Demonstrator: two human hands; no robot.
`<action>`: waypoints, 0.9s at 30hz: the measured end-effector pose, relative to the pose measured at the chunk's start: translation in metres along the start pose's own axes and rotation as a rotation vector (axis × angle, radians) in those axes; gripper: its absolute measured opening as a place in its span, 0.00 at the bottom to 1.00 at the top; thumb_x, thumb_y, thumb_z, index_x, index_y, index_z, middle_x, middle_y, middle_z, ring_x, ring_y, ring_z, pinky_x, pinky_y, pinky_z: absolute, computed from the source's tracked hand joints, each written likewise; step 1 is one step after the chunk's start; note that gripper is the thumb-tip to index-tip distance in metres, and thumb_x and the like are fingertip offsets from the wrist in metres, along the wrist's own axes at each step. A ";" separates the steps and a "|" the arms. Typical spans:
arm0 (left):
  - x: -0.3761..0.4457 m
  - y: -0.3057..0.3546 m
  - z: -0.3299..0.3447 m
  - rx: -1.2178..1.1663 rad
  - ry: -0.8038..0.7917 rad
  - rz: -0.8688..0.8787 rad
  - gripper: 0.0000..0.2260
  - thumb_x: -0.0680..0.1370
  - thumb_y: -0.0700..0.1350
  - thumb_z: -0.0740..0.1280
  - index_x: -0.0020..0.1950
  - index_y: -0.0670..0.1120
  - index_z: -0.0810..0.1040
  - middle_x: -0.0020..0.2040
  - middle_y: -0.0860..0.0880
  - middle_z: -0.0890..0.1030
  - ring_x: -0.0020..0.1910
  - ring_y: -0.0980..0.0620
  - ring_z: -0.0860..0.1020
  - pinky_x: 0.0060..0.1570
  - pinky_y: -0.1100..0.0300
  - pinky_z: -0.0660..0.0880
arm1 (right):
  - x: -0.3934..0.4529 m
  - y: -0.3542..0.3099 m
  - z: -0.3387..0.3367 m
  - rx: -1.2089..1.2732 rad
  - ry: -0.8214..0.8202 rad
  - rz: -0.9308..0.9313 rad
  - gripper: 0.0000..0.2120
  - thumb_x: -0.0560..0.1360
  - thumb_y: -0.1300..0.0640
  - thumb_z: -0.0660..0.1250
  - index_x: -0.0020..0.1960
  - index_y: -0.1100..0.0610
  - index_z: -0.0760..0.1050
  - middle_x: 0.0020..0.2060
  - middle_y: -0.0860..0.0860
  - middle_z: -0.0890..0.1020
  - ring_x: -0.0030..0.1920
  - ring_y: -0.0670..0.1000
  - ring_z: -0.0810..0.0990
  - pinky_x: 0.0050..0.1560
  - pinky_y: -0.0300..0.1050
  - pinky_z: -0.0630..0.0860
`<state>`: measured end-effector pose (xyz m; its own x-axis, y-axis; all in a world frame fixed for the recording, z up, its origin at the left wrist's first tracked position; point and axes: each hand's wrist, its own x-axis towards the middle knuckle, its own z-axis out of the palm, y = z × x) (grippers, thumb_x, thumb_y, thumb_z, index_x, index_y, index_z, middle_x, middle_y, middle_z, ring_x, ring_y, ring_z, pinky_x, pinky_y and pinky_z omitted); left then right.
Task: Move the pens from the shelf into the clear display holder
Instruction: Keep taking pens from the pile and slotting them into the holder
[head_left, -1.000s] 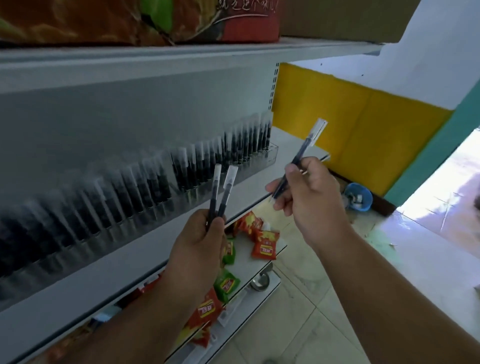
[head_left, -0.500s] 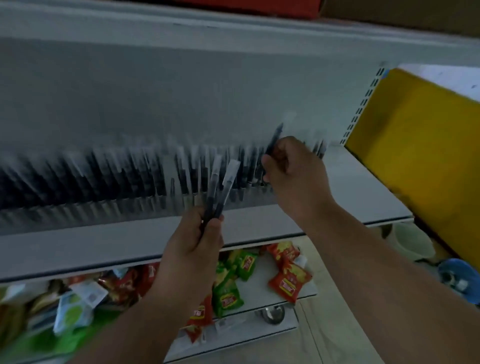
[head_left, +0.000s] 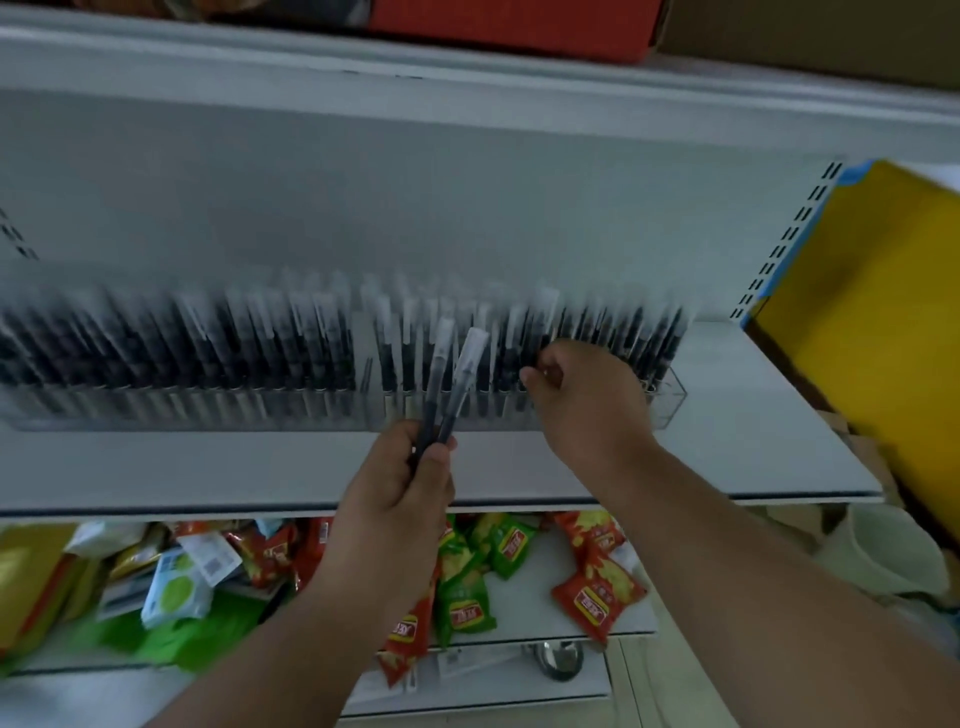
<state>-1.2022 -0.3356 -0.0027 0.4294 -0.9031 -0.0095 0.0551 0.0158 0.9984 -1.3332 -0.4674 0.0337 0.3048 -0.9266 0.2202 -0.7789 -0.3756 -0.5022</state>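
The right hand (head_left: 587, 400) is curling at the holder (head_left: 667, 395); whether it is pinching a pen is unclear. The left hand (head_left: 400, 488) is gripping two pens (head_left: 447, 384) upright. Best: seat each pen straight into a free slot.

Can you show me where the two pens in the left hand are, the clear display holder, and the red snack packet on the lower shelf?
two pens (head_left: 451, 384), head view, on the dark barrels above the fingers.
clear display holder (head_left: 667, 397), head view, on its right end wall.
red snack packet (head_left: 595, 603), head view, on its printed front.
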 end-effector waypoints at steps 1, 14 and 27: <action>0.001 0.000 -0.001 0.009 0.000 0.002 0.13 0.83 0.43 0.58 0.43 0.57 0.77 0.28 0.53 0.69 0.26 0.52 0.62 0.29 0.55 0.59 | -0.002 0.000 0.003 -0.016 -0.004 0.009 0.13 0.80 0.50 0.63 0.39 0.55 0.73 0.32 0.49 0.76 0.32 0.46 0.73 0.31 0.40 0.66; 0.013 0.002 0.006 0.028 -0.101 0.074 0.11 0.83 0.42 0.60 0.45 0.55 0.76 0.30 0.53 0.69 0.29 0.53 0.64 0.32 0.55 0.62 | -0.029 -0.027 -0.029 0.488 -0.040 -0.048 0.06 0.75 0.48 0.70 0.42 0.50 0.80 0.31 0.45 0.80 0.29 0.43 0.75 0.31 0.40 0.74; 0.016 -0.010 0.009 0.094 -0.040 0.114 0.10 0.83 0.47 0.59 0.46 0.56 0.77 0.28 0.54 0.67 0.29 0.51 0.64 0.32 0.53 0.62 | 0.003 0.007 -0.050 0.301 0.273 -0.011 0.07 0.80 0.53 0.63 0.45 0.53 0.75 0.40 0.48 0.81 0.39 0.47 0.78 0.39 0.39 0.73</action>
<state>-1.2039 -0.3542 -0.0120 0.3916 -0.9142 0.1046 -0.0772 0.0806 0.9938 -1.3656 -0.4720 0.0729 0.1241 -0.8987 0.4206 -0.5691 -0.4117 -0.7118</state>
